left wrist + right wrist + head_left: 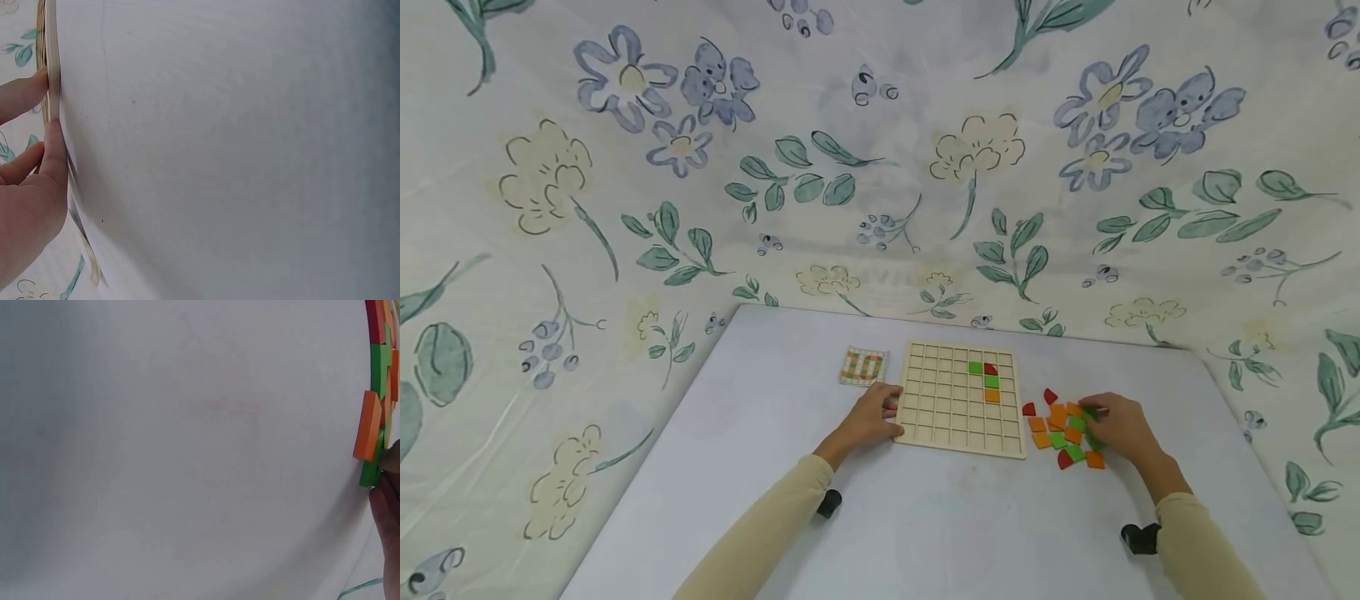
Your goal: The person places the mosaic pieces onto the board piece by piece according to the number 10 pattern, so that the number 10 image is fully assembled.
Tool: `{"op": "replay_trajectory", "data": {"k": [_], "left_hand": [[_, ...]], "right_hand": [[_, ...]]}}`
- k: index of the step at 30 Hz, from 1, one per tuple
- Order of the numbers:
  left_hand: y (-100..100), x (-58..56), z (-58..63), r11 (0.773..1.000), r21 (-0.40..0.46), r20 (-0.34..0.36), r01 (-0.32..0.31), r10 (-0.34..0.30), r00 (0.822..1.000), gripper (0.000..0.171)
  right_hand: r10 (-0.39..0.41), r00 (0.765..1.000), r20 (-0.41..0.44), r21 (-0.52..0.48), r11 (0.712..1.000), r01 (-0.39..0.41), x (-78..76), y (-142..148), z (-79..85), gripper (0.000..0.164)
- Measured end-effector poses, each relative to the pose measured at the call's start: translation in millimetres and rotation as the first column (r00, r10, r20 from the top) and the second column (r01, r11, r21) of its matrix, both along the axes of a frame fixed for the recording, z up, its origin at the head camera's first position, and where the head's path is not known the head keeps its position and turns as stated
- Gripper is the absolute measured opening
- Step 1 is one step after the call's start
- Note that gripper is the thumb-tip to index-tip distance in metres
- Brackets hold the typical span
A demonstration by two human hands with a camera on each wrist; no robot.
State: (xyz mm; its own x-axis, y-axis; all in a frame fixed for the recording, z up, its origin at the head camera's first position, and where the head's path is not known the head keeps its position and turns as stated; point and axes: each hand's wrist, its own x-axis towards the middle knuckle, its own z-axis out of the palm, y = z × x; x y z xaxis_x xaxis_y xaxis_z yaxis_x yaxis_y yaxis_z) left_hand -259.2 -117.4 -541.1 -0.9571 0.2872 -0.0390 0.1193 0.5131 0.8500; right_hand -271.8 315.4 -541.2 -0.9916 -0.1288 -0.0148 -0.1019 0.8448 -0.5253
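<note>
A square wooden grid board (947, 429) lies on the table, with two green tiles, one orange tile (992, 396) and one red rounded piece (990, 368) in its cells. My left hand (868, 417) rests its fingertips against the board's left edge; the left wrist view shows these fingers (55, 150) on the board's side (53, 56). To the right of the board lies a loose pile of orange, green and red pieces (1057, 440). Over the pile's right side, my right hand (1120, 425) pinches a green tile (370, 474), partly hidden by the fingers.
A small card (863, 367) with a printed coloured grid pattern lies left of the board's upper corner. The white table (880, 533) meets a floral cloth (880, 167) behind it. Black devices (1141, 539) are at both wrists.
</note>
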Motion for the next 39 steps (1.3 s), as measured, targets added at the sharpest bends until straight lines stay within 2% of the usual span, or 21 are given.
{"op": "replay_trajectory", "data": {"k": [5, 10, 19, 24, 27, 30, 34, 36, 39], "left_hand": [[-1.2, -1.3, -4.8, 1.000, -0.001, 0.003, 0.011, -0.011, 1.000, 0.070], [-1.5, -3.3, -6.1, 1.000, 0.008, -0.014, 0.022, -0.022, 1.000, 0.069], [0.8, -4.4, -3.7, 1.000, 0.002, -0.003, 0.011, -0.011, 1.000, 0.069], [-0.1, -4.2, -3.6, 1.000, -0.014, 0.011, 0.000, 0.001, 1.000, 0.069], [-2.4, -2.9, -3.1, 1.000, -0.015, 0.007, -0.006, 0.006, 1.000, 0.069], [-4.0, -1.4, -1.9, 1.000, 0.001, -0.001, 0.000, 0.000, 1.000, 0.068], [-3.7, 0.4, -0.6, 1.000, 0.007, -0.032, 0.016, -0.016, 0.999, 0.065], [-2.5, 0.4, -0.9, 1.000, 0.004, -0.029, 0.016, -0.016, 0.999, 0.065], [-0.9, -0.8, -3.4, 1.000, 0.002, 0.000, 0.004, -0.004, 1.000, 0.068]], "right_hand": [[0.017, 1.000, -0.003, 0.038, 0.999, -0.016, -1.3, -1.8, 0.8, 0.030], [-0.014, 1.000, 0.008, 0.046, 0.999, 0.013, -0.6, -2.9, 1.0, 0.031], [-0.050, 0.999, 0.001, 0.028, 0.998, 0.050, -3.1, 2.2, -0.5, 0.035], [-0.056, 0.998, -0.025, -0.023, 0.998, 0.055, -6.3, -14.1, 5.1, 0.034], [-0.026, 0.997, -0.066, -0.076, 0.997, 0.021, -9.9, -39.0, 8.0, 0.032], [0.034, 0.992, -0.119, -0.104, 0.993, -0.047, -12.4, -68.5, 8.5, 0.030], [0.158, 0.968, -0.195, -0.120, 0.976, -0.184, -13.8, -101.0, 6.0, 0.025], [0.195, 0.961, -0.195, -0.126, 0.967, -0.222, -14.0, -111.5, 3.2, 0.024], [0.203, 0.969, -0.140, -0.128, 0.967, -0.222, -13.9, -121.5, -0.3, 0.023]]}}
